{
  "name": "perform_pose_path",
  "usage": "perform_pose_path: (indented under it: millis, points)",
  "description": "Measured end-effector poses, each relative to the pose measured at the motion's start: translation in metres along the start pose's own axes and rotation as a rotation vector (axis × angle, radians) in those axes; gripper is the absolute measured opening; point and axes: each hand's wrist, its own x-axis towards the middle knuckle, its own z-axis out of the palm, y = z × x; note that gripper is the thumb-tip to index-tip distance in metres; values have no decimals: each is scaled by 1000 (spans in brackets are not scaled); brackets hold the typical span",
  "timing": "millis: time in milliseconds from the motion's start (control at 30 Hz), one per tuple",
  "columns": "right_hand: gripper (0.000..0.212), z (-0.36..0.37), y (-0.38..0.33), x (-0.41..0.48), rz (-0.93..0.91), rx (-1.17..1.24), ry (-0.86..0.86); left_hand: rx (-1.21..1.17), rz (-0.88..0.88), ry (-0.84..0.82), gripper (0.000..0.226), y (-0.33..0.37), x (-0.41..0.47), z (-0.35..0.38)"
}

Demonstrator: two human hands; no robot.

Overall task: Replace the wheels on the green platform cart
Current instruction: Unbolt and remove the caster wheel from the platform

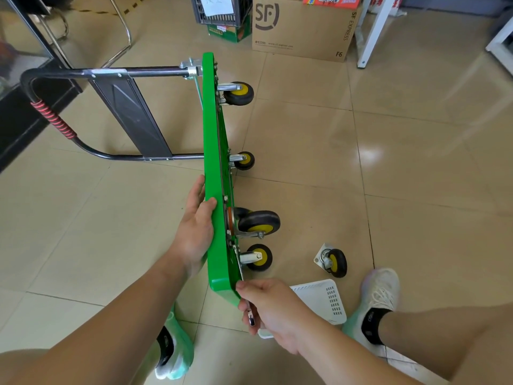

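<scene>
Cart stands on its long edge on the tiled floor, handle out left, mounted wheels facing right. My left hand steadies the deck: palm on the top face, thumb hooked over the rim. My right hand is closed round a wrench at the near corner.

Deck looks like stiff, glossy plastic, probably slippery. On edge it's tippy and likely fairly heavy, so hold the rim. Wheels have black rubber treads, yellow hubs and steel brackets. Loose wheel lies on the floor near a white slotted basket.
</scene>
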Motion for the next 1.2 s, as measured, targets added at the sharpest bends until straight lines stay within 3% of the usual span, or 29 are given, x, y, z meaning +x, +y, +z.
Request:
perform_pose_path:
  millis: [533, 833, 1200]
  points:
    - [20, -8, 11, 8, -54, -29, -46, -23, 3, -1, 50, -2, 1, 0]
    - [23, -16, 21, 25, -116, -209, -40, -30, 1, -3, 51, -2, 2, 0]
    - [15, -18, 38, 49, -97, -143, -26, -25, 17, -17, 49, -5, 5, -3]
